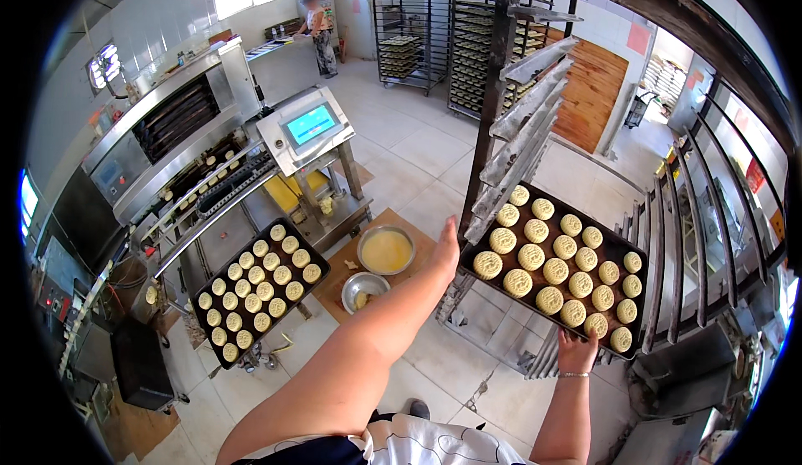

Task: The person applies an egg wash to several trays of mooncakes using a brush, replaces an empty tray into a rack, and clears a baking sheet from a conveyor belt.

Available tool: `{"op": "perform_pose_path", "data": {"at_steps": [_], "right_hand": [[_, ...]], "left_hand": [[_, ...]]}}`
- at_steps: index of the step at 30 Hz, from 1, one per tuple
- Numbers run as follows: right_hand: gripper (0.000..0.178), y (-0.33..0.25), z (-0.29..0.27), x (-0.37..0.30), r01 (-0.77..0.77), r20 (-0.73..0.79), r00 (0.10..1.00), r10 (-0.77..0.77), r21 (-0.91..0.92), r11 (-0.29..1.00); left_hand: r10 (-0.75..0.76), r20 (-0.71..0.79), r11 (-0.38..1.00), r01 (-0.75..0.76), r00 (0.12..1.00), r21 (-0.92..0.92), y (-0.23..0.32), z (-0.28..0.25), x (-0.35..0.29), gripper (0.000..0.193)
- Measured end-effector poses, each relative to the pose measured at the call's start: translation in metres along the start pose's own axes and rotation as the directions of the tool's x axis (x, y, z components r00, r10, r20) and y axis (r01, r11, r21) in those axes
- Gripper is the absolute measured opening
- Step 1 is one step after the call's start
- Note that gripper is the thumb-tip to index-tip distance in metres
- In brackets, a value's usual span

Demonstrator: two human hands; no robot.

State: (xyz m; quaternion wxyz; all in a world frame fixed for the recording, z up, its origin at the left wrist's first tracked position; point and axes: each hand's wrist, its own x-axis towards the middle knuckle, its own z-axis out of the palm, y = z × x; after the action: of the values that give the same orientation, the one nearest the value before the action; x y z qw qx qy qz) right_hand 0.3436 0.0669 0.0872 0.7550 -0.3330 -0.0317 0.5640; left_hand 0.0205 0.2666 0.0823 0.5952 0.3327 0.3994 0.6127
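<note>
A dark baking tray (535, 302) of round, pale, pattern-topped pastries (549, 299) sits tilted in view among the rails of a metal rack (498, 122). My right hand (578, 352) grips its near edge, with the thumb by the front row and the other fingers hidden underneath. At the tray's left corner is my left hand (449, 243), seen edge-on beside the rack post. Its fingers are mostly hidden, so I cannot tell whether it grips the tray or only lies against it.
Left, a second tray (219, 274) of similar pastries stands at a machine with a blue touchscreen (311, 124). A bowl of yellow liquid (386, 250) and a smaller metal bowl (364, 285) are between. Loaded racks (409, 30) stand behind; another person (320, 35) is at a far counter.
</note>
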Motion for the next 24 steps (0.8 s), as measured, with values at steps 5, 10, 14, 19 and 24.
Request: {"op": "perform_pose_path", "data": {"at_steps": [5,10,14,19,24], "right_hand": [[0.042,0.02,0.01,0.043,-0.042,0.084,0.996,0.033,0.101,0.994],[0.035,0.039,-0.008,0.049,0.004,-0.007,1.0,-0.004,-0.021,1.0],[0.025,0.077,-0.031,0.017,-0.065,-0.113,0.993,0.033,-0.288,0.956],[0.024,0.173,-0.123,-0.017,-0.285,-0.209,0.957,0.2,-0.806,0.519],[0.03,0.298,-0.054,-0.123,-0.333,-0.198,0.813,0.548,-0.929,0.159]], "left_hand": [[0.012,0.214,0.989,-0.044,0.977,0.142,0.044,0.015,0.0,0.076],[-0.182,0.222,0.925,0.091,0.958,0.368,0.039,-0.019,-0.025,0.072],[-0.128,0.277,0.809,-0.061,0.952,0.585,0.001,-0.088,-0.1,0.049],[-0.574,0.302,0.399,-0.063,0.761,0.915,-0.016,-0.24,-0.277,0.042],[-0.479,-0.203,0.18,0.322,0.854,0.929,-0.072,-0.442,-0.524,0.041]]}}
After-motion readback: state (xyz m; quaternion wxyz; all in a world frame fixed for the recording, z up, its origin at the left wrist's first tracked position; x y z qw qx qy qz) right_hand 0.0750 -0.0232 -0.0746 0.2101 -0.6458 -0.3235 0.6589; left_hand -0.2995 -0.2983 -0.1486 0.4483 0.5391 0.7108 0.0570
